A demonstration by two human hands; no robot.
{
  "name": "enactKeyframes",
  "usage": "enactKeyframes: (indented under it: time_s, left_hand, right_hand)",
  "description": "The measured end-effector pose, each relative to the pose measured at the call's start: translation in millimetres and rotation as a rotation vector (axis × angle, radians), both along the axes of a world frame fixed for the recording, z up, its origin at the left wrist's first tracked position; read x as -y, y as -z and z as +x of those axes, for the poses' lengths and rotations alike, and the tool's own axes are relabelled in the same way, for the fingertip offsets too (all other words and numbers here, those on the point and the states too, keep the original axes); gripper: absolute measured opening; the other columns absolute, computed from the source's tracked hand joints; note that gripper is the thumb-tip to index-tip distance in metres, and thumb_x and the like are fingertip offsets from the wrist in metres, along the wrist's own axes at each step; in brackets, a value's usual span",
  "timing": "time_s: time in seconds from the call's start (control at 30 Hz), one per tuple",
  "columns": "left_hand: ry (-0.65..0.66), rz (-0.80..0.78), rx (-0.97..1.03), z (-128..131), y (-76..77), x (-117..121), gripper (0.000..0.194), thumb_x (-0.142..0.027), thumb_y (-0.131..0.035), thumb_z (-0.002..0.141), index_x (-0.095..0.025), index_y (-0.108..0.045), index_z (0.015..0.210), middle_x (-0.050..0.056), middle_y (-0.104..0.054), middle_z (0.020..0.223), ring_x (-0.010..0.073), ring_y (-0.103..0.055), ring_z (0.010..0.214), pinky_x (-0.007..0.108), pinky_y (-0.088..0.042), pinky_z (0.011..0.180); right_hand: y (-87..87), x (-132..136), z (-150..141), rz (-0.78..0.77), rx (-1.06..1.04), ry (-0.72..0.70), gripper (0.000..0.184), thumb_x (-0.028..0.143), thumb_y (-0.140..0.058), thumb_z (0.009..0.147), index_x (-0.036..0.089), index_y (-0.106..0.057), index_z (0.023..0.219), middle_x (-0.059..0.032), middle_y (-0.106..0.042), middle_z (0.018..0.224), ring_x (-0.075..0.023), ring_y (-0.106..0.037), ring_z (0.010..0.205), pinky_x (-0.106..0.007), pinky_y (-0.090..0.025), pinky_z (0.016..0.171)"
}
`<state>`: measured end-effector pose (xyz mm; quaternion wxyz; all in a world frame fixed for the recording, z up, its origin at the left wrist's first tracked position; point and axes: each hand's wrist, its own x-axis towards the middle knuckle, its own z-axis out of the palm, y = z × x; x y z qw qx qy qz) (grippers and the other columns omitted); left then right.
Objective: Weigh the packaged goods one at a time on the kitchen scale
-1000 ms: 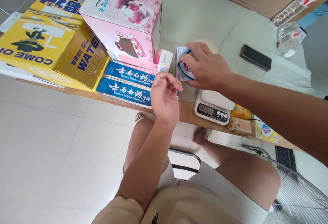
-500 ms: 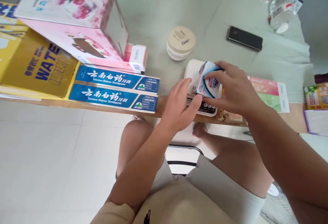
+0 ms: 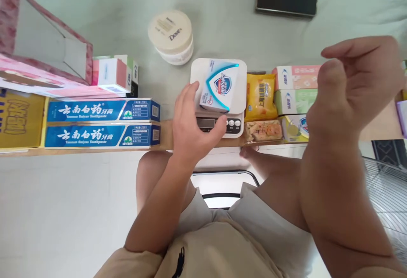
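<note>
- From where I stand, the blue-and-white soap box (image 3: pixel 219 85) lies flat on the platform of the white scale (image 3: pixel 241 95), its printed face up.
- The box's long axis points away from the seated person, its far end slanting slightly to the right across the scale.
- The left hand (image 3: pixel 192 127) is clearly the nearer one, at the scale's left near corner: its fingers are just beside the box's left side, its thumb in front of the near end, over the scale's display panel. It is spread fairly wide, grasping nothing; whether the fingertips brush the box, I can't tell.
- The right hand (image 3: pixel 359 82) is raised well to the right of the scale, fingers loosely bent, a gap between index finger and thumb, nothing visible in it.
- Just right of the scale sit a yellow packet (image 3: pixel 260 95) and, nearer the person, a clear-wrapped bar (image 3: pixel 263 131).
- Left of the scale, two blue toothpaste boxes (image 3: pixel 101 110) lie side by side; beyond its left far corner stands a Dove jar (image 3: pixel 171 34).
- The black phone (image 3: pixel 286 1) lies beyond the scale, off to the right.
- Half a second earlier, the right hand had the box tipped up over the scale; now the box is down and that hand is away from it.
</note>
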<state>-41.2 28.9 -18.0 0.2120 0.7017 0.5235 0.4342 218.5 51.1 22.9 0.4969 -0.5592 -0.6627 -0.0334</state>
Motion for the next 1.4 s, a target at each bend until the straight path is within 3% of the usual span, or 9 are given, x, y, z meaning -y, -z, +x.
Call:
enactKeyframes:
  time_s: [0.2,0.43,0.67,0.83,0.93,1.03,1.13,1.27,1.4]
  left_hand:
    - [-0.109,-0.005,-0.200,17,-6.6,1,0.075,-0.049,-0.073,0.089,-0.022,-0.043,0.153,0.018,-0.059,0.154,0.0355,-0.056,0.147,0.052,-0.047,0.126]
    - [-0.269,-0.107,-0.287,36,-13.2,-9,0.077,-0.043,-0.079,0.083,-0.023,-0.045,0.149,0.017,-0.062,0.150,0.0373,-0.058,0.145,0.055,-0.050,0.123]
    - [-0.374,-0.084,-0.242,29,-15.9,-26,0.075,-0.045,-0.085,0.073,-0.020,-0.057,0.138,0.014,-0.071,0.136,0.0369,-0.072,0.124,0.061,-0.059,0.111]
    - [-0.098,0.111,-0.051,57,-36.3,-17,0.071,-0.062,-0.081,0.082,-0.025,-0.056,0.137,0.008,-0.072,0.134,0.0317,-0.069,0.133,0.051,-0.064,0.109]
    - [0.170,0.160,-0.066,106,-52.5,-1,0.067,-0.059,-0.073,0.091,-0.030,-0.048,0.146,0.009,-0.066,0.146,0.0294,-0.064,0.141,0.049,-0.061,0.115]
    - [0.360,0.179,-0.155,160,-61.3,11,0.069,-0.050,-0.073,0.091,-0.028,-0.043,0.150,0.011,-0.066,0.147,0.0292,-0.067,0.138,0.045,-0.061,0.115]
    - [0.488,0.169,-0.255,198,-62.1,17,0.067,-0.043,-0.075,0.091,-0.027,-0.043,0.148,0.011,-0.068,0.145,0.0295,-0.068,0.135,0.045,-0.059,0.116]
    - [0.555,0.070,-0.313,211,-55.2,14,0.077,-0.048,-0.076,0.091,-0.031,-0.036,0.155,0.010,-0.062,0.153,0.0305,-0.061,0.145,0.047,-0.052,0.124]
    - [0.531,0.049,-0.398,194,-39.8,2,0.083,-0.055,-0.076,0.089,-0.030,-0.036,0.158,0.012,-0.053,0.164,0.0328,-0.047,0.158,0.051,-0.040,0.134]
  right_hand:
    - [12.4,-4,6,0.058,-0.067,0.002,0.030,0.038,-0.049,0.102,0.017,-0.068,0.095,-0.0033,-0.070,0.092,-0.0181,-0.069,0.091,-0.039,-0.056,0.082]
    - [-12.8,3,23,0.076,-0.299,0.056,0.015,0.026,-0.048,0.095,0.021,-0.057,0.085,-0.0008,-0.059,0.082,-0.0138,-0.061,0.083,-0.033,-0.050,0.079]
    - [-32.1,10,58,0.100,-0.522,0.125,0.014,0.021,-0.048,0.092,0.025,-0.045,0.078,-0.0014,-0.051,0.081,-0.0120,-0.055,0.075,-0.031,-0.046,0.076]
    - [-41.7,22,78,-0.069,-0.674,0.096,0.008,0.018,-0.051,0.092,0.021,-0.054,0.086,0.0006,-0.052,0.083,-0.0099,-0.059,0.073,-0.029,-0.047,0.075]
    - [-50.5,33,90,-0.309,-0.770,0.036,0.014,0.030,-0.054,0.095,0.019,-0.063,0.095,0.0007,-0.059,0.092,-0.0112,-0.067,0.087,-0.025,-0.047,0.071]
    - [-56.6,44,103,-0.487,-0.766,0.124,0.021,0.039,-0.060,0.095,0.021,-0.067,0.088,0.0015,-0.062,0.088,-0.0111,-0.063,0.083,-0.025,-0.046,0.067]
    - [-50.6,52,120,-0.456,-0.721,0.207,0.016,0.030,-0.069,0.089,0.023,-0.069,0.075,0.0021,-0.060,0.073,-0.0103,-0.055,0.070,-0.028,-0.044,0.065]
    - [-24.2,63,148,-0.301,-0.765,0.180,0.010,0.014,-0.069,0.081,0.020,-0.069,0.073,0.0024,-0.063,0.069,-0.0108,-0.059,0.068,-0.030,-0.045,0.064]
    - [-5.2,74,171,-0.339,-0.816,0.362,0.013,0.007,-0.066,0.083,0.017,-0.068,0.075,0.0052,-0.058,0.065,-0.0074,-0.053,0.062,-0.028,-0.040,0.062]
